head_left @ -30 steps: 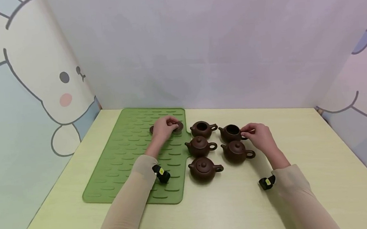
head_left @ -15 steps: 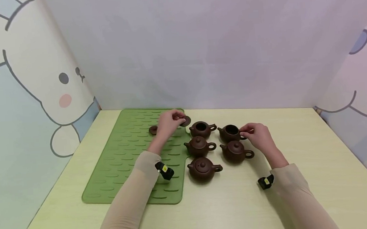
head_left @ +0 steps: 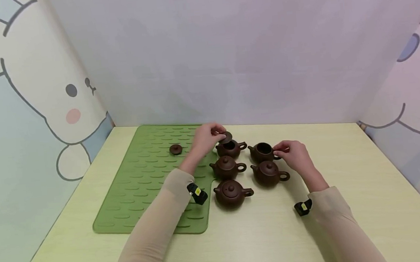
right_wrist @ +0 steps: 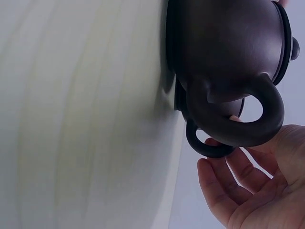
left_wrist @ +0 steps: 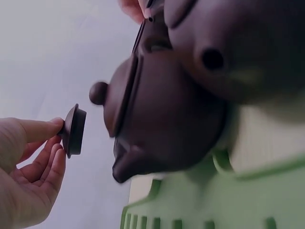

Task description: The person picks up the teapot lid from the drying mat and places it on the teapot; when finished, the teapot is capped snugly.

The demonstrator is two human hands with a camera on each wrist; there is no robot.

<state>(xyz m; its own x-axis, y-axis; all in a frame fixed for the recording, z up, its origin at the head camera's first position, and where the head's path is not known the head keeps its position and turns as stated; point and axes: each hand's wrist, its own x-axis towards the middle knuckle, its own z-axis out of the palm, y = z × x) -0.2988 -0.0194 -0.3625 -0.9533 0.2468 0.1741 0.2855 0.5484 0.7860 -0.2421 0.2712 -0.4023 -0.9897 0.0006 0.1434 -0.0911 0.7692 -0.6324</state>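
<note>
In the head view my left hand (head_left: 206, 138) pinches a dark brown teapot lid (head_left: 226, 137) by its knob. The lid is tilted and overlaps the mouth of the lidless back-left teapot (head_left: 229, 151); in the left wrist view the held lid (left_wrist: 75, 132) hangs in the air. My right hand (head_left: 294, 155) holds the handle of the lidless back-right teapot (head_left: 261, 155) between thumb and fingers. The right wrist view shows that handle (right_wrist: 209, 151) partly hidden behind a nearer teapot (right_wrist: 228, 52). A second loose lid (head_left: 176, 149) lies on the green mat (head_left: 140, 187).
Three lidded teapots stand nearer to me: a left-middle one (head_left: 226, 169), a front-left one (head_left: 229, 195) and one on the right (head_left: 268, 174). The pots sit close together beside the mat's right edge on a pale wooden table (head_left: 264, 234). A white wall (head_left: 245, 61) closes the back.
My left hand has lifted the lid off the mat and carried it right to the back-left teapot, uncovering the other lid. My right hand has stayed at the handle.
</note>
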